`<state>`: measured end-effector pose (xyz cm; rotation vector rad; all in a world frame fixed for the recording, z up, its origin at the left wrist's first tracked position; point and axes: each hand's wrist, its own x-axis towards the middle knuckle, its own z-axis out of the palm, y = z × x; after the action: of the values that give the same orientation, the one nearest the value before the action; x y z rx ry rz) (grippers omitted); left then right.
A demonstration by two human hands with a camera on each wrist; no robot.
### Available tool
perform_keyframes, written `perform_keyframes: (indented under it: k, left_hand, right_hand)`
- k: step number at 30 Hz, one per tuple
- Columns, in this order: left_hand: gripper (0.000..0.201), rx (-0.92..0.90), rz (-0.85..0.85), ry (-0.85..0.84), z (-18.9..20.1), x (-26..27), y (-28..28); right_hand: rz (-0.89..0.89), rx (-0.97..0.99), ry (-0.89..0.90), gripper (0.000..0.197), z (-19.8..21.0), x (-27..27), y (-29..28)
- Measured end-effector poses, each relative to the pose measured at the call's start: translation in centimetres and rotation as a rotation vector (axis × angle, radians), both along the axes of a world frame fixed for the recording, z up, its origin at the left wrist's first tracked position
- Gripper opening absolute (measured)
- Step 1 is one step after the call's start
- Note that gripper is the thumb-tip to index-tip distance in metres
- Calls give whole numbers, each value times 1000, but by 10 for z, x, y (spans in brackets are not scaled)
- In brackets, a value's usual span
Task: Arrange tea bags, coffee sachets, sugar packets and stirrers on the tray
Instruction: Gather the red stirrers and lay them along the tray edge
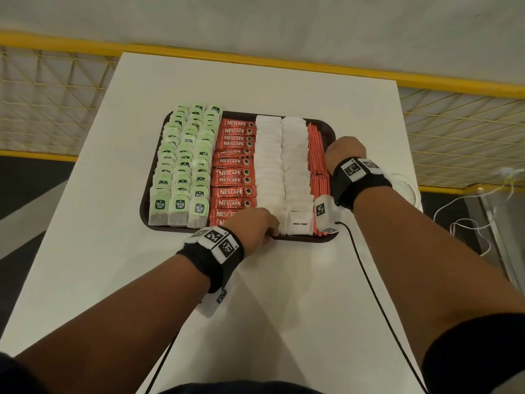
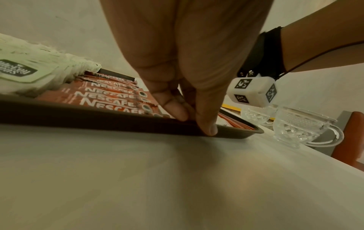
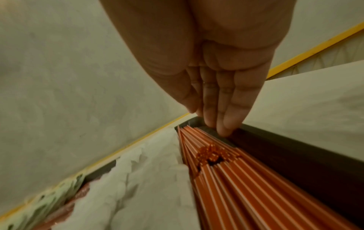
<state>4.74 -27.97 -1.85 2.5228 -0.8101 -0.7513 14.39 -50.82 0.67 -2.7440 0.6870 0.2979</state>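
Left hand (image 1: pixel 252 227): fingers and thumb curled onto the near rim of the tray (image 1: pixel 147 194), pinching it beside the sugar packets (image 1: pixel 279 166). Right hand (image 1: pixel 345 152): fingers straight and together, tips touching the tray's right rim next to the stirrers (image 1: pixel 318 160), holding nothing. Tray contents, left to right: three rows of green tea bags (image 1: pixel 184 163), a column of red coffee sachets (image 1: pixel 234 163), two white sugar columns, orange stirrers. Tray rests on a white table (image 1: pixel 85 251). Glass cups (image 2: pixel 291 124) stand right of the tray.

Dim warm light, soft shadows, wide-angle distortion
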Motion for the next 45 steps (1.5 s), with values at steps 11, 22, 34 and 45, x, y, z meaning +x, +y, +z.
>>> perform_keyframes:
  k: [11,22,34,45]
  left_hand:
    - [24,-145,582,-242,18,19,105]
    - [35,62,988,62,-29,16,204]
    - [50,-197,1261,63,-34,7,280]
    - [46,-146,1250,-24,-20,9,314]
  right_hand:
    - [-80,20,65,29,-23,-98,13]
    - [-95,-55,212,21,-20,-116,33]
    - [34,59,120,26,-24,-98,104]
    - [76,95,127,32,-26,-75,148]
